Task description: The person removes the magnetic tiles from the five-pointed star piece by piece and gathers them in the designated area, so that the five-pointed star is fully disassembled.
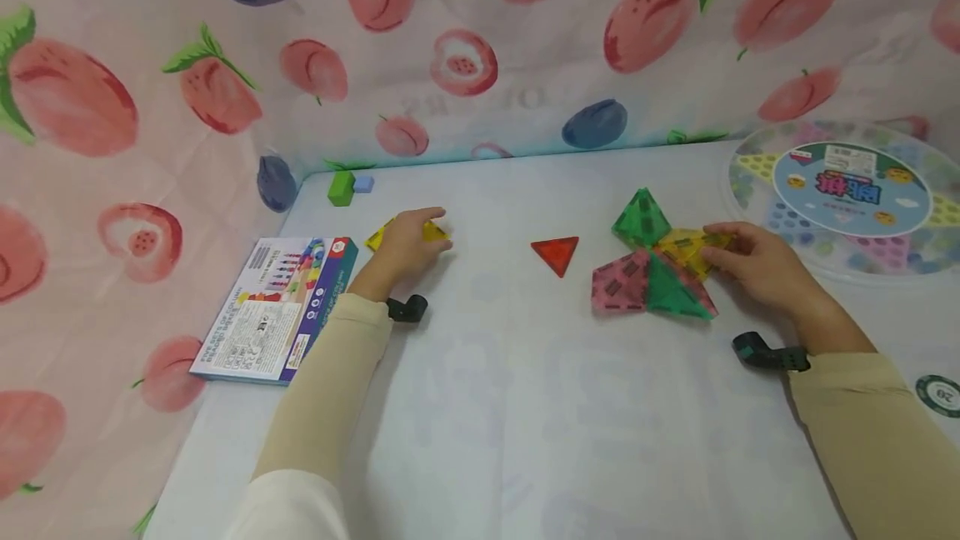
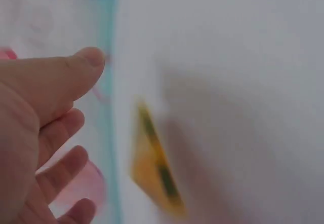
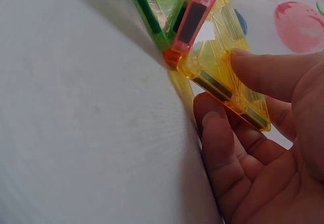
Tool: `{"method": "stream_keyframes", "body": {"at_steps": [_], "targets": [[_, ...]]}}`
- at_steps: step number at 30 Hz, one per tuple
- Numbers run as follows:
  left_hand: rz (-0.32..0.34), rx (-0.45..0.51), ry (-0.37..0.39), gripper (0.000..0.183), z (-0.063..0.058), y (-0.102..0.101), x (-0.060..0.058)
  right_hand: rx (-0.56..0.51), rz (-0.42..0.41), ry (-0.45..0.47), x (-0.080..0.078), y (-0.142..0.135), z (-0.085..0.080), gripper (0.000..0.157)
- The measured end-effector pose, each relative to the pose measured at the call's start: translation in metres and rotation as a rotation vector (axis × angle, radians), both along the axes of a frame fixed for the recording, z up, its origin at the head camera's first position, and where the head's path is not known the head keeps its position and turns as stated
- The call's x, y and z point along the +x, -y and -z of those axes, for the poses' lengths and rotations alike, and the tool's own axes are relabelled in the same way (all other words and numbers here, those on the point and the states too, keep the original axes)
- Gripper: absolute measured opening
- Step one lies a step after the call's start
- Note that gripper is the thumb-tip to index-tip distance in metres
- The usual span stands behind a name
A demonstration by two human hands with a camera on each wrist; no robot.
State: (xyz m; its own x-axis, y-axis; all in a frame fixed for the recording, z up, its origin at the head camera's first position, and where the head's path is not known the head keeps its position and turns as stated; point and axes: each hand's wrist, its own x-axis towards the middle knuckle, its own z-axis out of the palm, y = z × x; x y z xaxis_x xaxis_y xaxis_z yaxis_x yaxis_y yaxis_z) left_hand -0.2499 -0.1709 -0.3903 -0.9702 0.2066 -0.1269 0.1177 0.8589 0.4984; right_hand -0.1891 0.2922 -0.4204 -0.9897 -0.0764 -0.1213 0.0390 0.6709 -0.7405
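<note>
My left hand [image 1: 407, 247] hovers over a yellow triangular tile [image 1: 435, 231] at the left, which shows on both sides of the fingers. In the left wrist view, thumb and fingers are spread, and the yellow tile lies apart from them. My right hand [image 1: 757, 263] pinches another yellow magnetic tile [image 3: 223, 74] between thumb and fingers. It belongs to a cluster with a green triangular tile [image 1: 641, 219] behind, a pink tile [image 1: 619, 283] at front left and a green-and-pink part [image 1: 671, 286] at the front. Between the hands lies a red triangular tile [image 1: 555, 255].
A boxed set [image 1: 273, 311] lies by the left edge. Behind it sit a green block [image 1: 342, 188] and a small blue block [image 1: 363, 184]. A round game package [image 1: 851, 188] occupies the back right, and a round chip [image 1: 939, 396] lies at the right edge.
</note>
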Motion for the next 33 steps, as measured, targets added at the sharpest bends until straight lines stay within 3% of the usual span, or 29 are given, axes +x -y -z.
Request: {"method": "stream_keyframes", "body": {"at_steps": [2, 5, 8, 11, 16, 24, 29, 33], "targets": [[0.032, 0.091, -0.013, 0.054, -0.007, -0.021, 0.015, -0.001, -0.004, 0.003, 0.000, 0.000, 0.000, 0.061], [0.117, 0.241, 0.050, 0.053, -0.011, -0.059, 0.037, 0.002, 0.006, -0.001, 0.001, -0.002, 0.000, 0.061], [0.196, 0.342, 0.161, 0.051, -0.006, -0.094, 0.053, -0.003, 0.016, -0.017, 0.001, -0.003, 0.002, 0.060], [0.204, 0.366, 0.219, 0.047, 0.002, -0.116, 0.061, -0.024, 0.012, -0.014, 0.000, -0.003, 0.004, 0.059], [0.193, 0.394, 0.261, 0.052, 0.014, -0.138, 0.066, -0.017, 0.014, 0.006, 0.000, -0.001, 0.003, 0.060], [0.161, 0.588, 0.322, 0.057, 0.026, -0.159, 0.061, -0.030, 0.004, 0.018, -0.003, 0.002, 0.000, 0.061], [0.204, 0.564, 0.308, 0.057, 0.030, -0.164, 0.055, -0.026, 0.006, 0.019, -0.002, 0.002, -0.001, 0.061], [0.229, 0.577, 0.344, 0.056, 0.029, -0.166, 0.052, -0.032, 0.011, 0.019, -0.001, 0.000, 0.000, 0.061]]}}
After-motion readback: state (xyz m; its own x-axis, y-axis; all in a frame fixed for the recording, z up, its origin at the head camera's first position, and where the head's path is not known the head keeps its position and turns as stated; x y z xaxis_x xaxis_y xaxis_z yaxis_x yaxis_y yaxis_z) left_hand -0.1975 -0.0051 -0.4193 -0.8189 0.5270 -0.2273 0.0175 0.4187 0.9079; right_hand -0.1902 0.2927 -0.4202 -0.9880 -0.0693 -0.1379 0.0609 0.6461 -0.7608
